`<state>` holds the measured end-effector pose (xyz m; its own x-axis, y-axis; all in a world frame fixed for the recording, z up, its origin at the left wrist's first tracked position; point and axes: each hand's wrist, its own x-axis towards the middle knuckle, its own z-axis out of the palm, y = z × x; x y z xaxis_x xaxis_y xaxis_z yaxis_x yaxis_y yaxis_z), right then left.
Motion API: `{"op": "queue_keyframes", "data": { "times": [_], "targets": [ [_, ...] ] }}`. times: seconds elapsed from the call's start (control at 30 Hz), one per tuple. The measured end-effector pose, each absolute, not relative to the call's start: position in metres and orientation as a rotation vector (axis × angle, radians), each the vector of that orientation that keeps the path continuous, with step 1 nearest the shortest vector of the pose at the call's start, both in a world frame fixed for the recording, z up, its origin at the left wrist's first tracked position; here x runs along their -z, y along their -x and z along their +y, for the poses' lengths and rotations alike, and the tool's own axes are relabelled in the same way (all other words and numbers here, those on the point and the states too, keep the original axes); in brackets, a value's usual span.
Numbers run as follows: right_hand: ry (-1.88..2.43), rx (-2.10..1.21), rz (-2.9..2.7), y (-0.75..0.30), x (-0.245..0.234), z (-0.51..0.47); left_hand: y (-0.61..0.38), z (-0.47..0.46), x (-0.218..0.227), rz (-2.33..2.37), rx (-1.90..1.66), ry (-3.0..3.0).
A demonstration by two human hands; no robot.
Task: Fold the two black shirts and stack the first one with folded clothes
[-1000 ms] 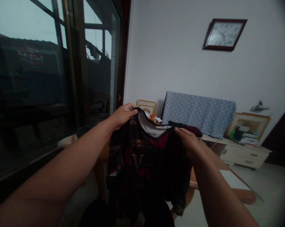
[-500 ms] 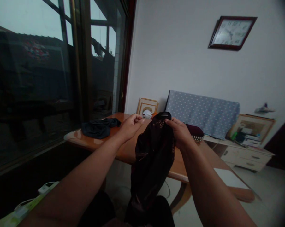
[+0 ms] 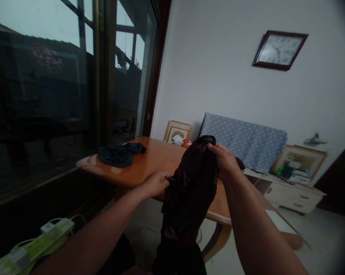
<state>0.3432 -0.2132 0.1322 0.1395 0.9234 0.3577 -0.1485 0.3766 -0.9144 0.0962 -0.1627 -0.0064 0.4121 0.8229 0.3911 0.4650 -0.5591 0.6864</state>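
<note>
Before the near edge of a glossy wooden table (image 3: 156, 156), holds up a dark printed garment (image 3: 191, 187), bunched narrow and hanging below the level of the tabletop. Grips it just beside the black collar (image 3: 209, 139) with the right hand (image 3: 225, 160), clenched on the cloth next to some faint lettering (image 3: 203, 148). Pinches a dark edge at the garment's left side with the left hand (image 3: 156, 184), set lower and near the table's front. On the tabletop, farther left, faces a crumpled dark cloth (image 3: 116, 155), well apart from the garment. Beyond, looks toward a polka-dotted blue cover (image 3: 243, 140), a gold-coloured picture frame (image 3: 175, 129) and a white cabinet (image 3: 288, 197), with a wall clock (image 3: 280, 50) higher up. Low on the left, has a power strip (image 3: 39, 244) with white plugs (image 3: 48, 228) in it
</note>
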Motion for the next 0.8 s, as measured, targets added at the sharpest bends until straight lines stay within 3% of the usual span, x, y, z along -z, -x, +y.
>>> {"op": "queue_keyframes", "data": {
  "times": [0.3,0.63,0.8],
  "targets": [
    [0.95,-0.981,-1.114,-0.37,-0.124,-0.21,-0.016,-0.123,-0.023,1.624,-1.55,-1.693],
    [0.853,-1.174,-1.339,-0.313,-0.129,-0.23,-0.102,-0.189,-0.031,0.566,-0.772,-1.718],
    [0.823,-1.24,-1.366,-0.315,-0.121,-0.228,-0.114,-0.185,-0.017,0.62,-0.775,-1.59]
  ]
}}
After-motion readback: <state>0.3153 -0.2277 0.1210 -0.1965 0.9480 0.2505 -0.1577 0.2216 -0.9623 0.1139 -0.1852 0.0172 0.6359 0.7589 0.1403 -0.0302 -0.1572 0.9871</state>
